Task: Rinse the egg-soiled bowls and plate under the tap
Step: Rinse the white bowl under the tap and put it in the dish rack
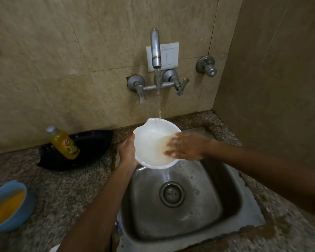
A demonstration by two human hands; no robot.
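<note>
A white plastic bowl [149, 140] with a small spout is held over the back of the steel sink [216, 202], tilted toward me. Water streams from the tap [155, 50] into its far rim. My left hand [127, 151] grips the bowl's left wall from outside. My right hand [185, 146] lies flat inside the bowl, fingers spread against its wet inner wall, which shows a brownish film. A blue bowl [0, 228] holding yellow beaten egg stands on the counter at the far left.
A yellow dish-soap bottle [65, 142] leans in a black pan [91, 148] on the granite counter [65, 197] left of the sink. The drain [171, 194] sits mid-basin. A second valve [207, 67] juts from the tiled wall; a side wall closes the right.
</note>
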